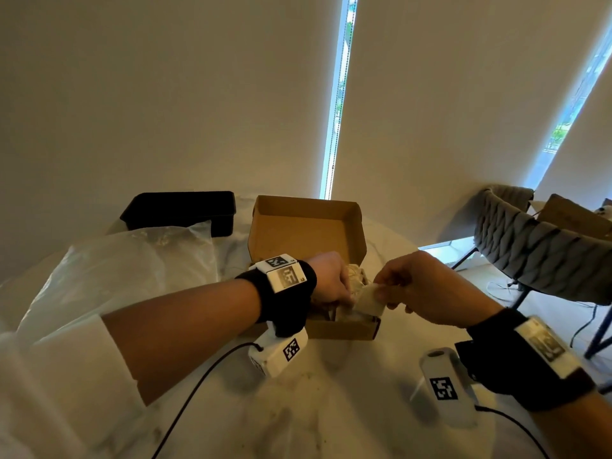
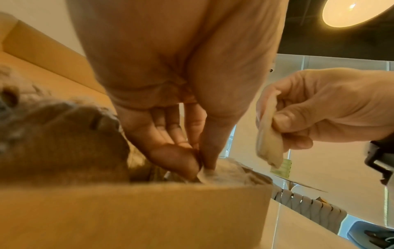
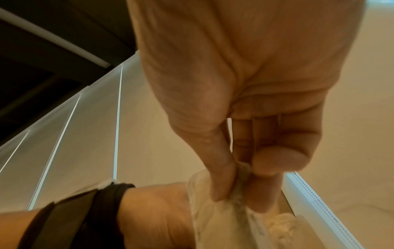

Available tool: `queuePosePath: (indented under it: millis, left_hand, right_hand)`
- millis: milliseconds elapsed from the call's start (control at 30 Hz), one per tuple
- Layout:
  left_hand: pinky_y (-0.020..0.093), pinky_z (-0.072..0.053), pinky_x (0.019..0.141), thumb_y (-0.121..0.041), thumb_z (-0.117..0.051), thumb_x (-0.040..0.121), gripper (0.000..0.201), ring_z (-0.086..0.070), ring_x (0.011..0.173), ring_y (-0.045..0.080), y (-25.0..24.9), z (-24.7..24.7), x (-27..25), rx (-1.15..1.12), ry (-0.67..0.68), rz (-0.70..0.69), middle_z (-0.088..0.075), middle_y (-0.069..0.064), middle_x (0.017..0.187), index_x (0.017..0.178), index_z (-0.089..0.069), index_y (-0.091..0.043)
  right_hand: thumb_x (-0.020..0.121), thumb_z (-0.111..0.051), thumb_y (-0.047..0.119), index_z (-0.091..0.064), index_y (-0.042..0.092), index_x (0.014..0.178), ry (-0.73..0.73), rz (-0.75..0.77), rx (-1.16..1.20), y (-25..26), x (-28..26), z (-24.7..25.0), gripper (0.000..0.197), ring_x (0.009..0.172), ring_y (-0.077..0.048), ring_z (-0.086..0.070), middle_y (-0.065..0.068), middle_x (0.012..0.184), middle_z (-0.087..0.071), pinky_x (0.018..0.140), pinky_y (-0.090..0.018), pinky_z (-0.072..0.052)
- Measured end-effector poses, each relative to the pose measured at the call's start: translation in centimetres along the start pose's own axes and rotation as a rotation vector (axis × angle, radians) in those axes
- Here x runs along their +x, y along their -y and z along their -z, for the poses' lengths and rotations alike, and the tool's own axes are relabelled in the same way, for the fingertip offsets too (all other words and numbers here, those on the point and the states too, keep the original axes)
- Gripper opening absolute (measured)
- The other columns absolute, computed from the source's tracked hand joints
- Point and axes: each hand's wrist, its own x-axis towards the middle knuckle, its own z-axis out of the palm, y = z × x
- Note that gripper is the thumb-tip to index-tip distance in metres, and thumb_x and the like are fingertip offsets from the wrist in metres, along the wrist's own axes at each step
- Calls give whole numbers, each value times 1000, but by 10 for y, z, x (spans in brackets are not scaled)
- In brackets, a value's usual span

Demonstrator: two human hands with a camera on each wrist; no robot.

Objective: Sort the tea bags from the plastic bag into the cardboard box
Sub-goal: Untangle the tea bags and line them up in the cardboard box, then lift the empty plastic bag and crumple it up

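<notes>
An open cardboard box stands mid-table with pale tea bags heaped in its near end. My left hand reaches into the box; in the left wrist view its thumb and fingers pinch the edge of a tea bag lying inside. My right hand hovers over the box's near right corner and pinches a flat white tea bag, also seen as the white tea bag and the white tea bag. The clear plastic bag lies crumpled left of the box.
A black rectangular tray sits at the back left behind the plastic bag. A grey woven chair stands right of the white marble table. Cables run from both wrist cameras across the near tabletop.
</notes>
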Motion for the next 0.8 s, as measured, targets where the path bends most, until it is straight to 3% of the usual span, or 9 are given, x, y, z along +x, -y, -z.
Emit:
queuePosePath:
  millis: [167, 300, 433, 567, 667, 800]
  left_hand:
    - [18, -49, 61, -15, -60, 90, 13, -57, 72, 9, 2, 3, 2, 6, 2, -10, -61, -3, 79, 97, -72, -12]
    - [26, -55, 74, -17, -61, 90, 16, -64, 82, 16, 2, 6, 0, -26, 23, -7, -66, 4, 90, 101, -71, -11]
    - [16, -48, 59, -24, -63, 89, 21, -60, 75, 6, 5, 22, -25, -47, -62, -91, -62, -5, 90, 107, -69, -15]
    - [19, -49, 64, -30, -62, 89, 21, -60, 74, 4, 28, 70, -80, -172, -181, -121, -63, -10, 88, 106, -68, -20]
    - [20, -51, 63, -28, -66, 87, 11, -65, 72, 7, 78, 110, -131, -344, -385, -2, -70, -4, 86, 96, -70, -22]
    - [37, -49, 81, -22, -62, 90, 8, -60, 92, 19, 169, 140, -188, -387, -577, 315, -67, 0, 101, 89, -70, -26]
  right_hand:
    - [87, -67, 18, -70, 23, 89, 33, 17, -104, 3, 24, -11, 6, 74, -8, -57, 12, 77, -60, 75, -18, -46]
    - [87, -68, 22, -69, 28, 89, 145, 7, -196, 1, 33, -25, 6, 80, -11, -59, 7, 87, -64, 86, -24, -50]
    - [87, -67, 25, -60, 35, 80, 189, 23, -222, -1, 37, -29, 14, 75, -8, -58, 9, 85, -62, 80, -21, -50]
    - [87, -66, 32, -60, 36, 83, 172, 27, -274, -3, 40, -30, 8, 78, -8, -58, 7, 94, -63, 74, -17, -46]
    - [88, -65, 32, -63, 31, 93, 164, 18, -256, -3, 39, -32, 5, 81, -9, -58, 7, 99, -64, 70, -14, -44]
    - [87, -67, 30, -61, 32, 95, 43, 18, -249, -2, 37, -28, 10, 80, -8, -57, 7, 98, -63, 63, -10, -42]
